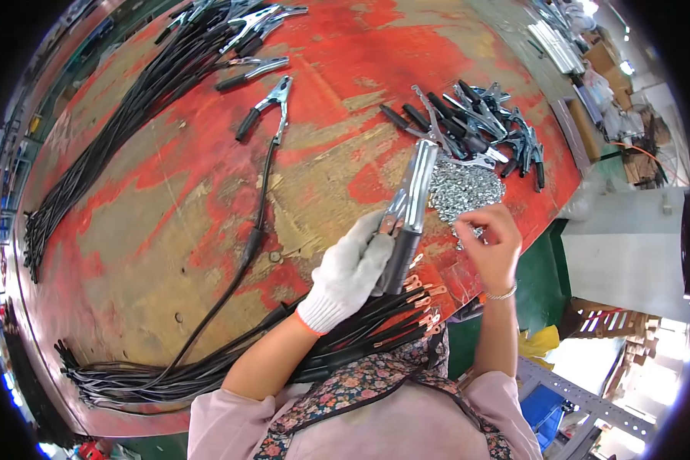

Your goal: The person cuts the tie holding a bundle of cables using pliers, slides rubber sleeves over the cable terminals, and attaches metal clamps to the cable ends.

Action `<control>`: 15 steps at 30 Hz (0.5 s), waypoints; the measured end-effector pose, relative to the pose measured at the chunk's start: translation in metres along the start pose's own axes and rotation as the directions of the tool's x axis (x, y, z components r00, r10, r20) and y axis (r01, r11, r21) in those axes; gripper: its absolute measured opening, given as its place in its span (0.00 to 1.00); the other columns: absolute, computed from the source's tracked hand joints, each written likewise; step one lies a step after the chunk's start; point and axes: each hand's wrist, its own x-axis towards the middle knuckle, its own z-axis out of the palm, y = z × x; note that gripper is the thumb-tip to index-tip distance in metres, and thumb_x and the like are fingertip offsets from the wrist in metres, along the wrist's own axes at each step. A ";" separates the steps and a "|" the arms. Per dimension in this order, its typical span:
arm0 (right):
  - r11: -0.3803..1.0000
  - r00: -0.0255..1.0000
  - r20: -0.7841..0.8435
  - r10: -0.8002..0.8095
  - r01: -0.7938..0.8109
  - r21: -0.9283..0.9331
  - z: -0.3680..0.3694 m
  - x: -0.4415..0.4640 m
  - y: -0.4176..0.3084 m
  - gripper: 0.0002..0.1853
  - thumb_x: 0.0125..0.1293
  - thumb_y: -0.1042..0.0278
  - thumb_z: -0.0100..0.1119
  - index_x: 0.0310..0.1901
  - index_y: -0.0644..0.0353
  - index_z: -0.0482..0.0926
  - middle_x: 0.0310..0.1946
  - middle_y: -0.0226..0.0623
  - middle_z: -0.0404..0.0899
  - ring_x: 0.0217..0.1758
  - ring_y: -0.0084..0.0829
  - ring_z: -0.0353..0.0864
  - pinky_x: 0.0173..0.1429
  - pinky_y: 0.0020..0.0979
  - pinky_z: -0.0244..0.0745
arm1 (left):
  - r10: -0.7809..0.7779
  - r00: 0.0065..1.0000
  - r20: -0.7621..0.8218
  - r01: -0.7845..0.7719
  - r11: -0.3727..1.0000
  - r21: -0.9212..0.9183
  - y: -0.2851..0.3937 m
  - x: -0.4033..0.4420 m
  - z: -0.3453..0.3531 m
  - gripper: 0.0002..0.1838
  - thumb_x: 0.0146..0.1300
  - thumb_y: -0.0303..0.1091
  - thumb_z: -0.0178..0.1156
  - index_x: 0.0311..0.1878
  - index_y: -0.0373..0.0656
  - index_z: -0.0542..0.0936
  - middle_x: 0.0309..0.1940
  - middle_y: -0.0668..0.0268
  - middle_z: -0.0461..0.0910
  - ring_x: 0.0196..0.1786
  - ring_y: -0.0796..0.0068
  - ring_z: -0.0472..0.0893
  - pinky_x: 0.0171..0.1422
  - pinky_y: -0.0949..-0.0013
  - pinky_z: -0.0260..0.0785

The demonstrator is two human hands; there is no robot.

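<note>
My left hand (353, 264), in a white knit glove, grips a metal spring clamp (419, 184) with black handle sleeves, jaws pointing away from me. A copper cable lug (389, 224) shows between the gloved fingers and the clamp. My bare right hand (494, 244) is at the near edge of a pile of small shiny metal fasteners (464, 188). Its thumb and forefinger are pinched together, and whatever is between them is too small to make out. Beyond the pile lies a heap of loose clamps (475, 123).
Black cables with copper lugs (422, 295) lie along the table's near edge. One cable (264, 192) runs to a clamp (272, 103) on the worn red table (322, 100). A bundle of clamped cables (138, 103) stretches across the far left.
</note>
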 end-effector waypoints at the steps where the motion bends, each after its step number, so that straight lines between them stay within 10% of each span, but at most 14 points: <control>1: 0.996 0.999 -0.002 -0.044 0.044 0.074 0.012 0.000 -0.019 0.09 0.46 0.78 0.71 0.31 0.58 0.84 0.29 0.32 0.78 0.32 0.27 0.77 0.37 0.26 0.72 | 0.001 1.000 -0.006 -0.001 1.000 -0.002 -0.002 0.001 -0.001 0.21 0.71 0.33 0.47 0.65 0.39 0.63 0.34 0.63 0.79 0.28 0.79 0.79 0.30 0.76 0.73; 15: 0.948 0.949 0.005 -0.315 0.315 -0.049 0.058 0.007 -0.053 0.12 0.40 0.74 0.74 0.30 0.54 0.83 0.27 0.32 0.76 0.30 0.35 0.76 0.33 0.32 0.70 | 0.112 0.993 -0.044 -0.101 0.974 0.203 0.010 -0.007 -0.004 0.19 0.67 0.31 0.48 0.61 0.39 0.69 0.24 0.62 0.79 0.23 0.77 0.78 0.31 0.72 0.72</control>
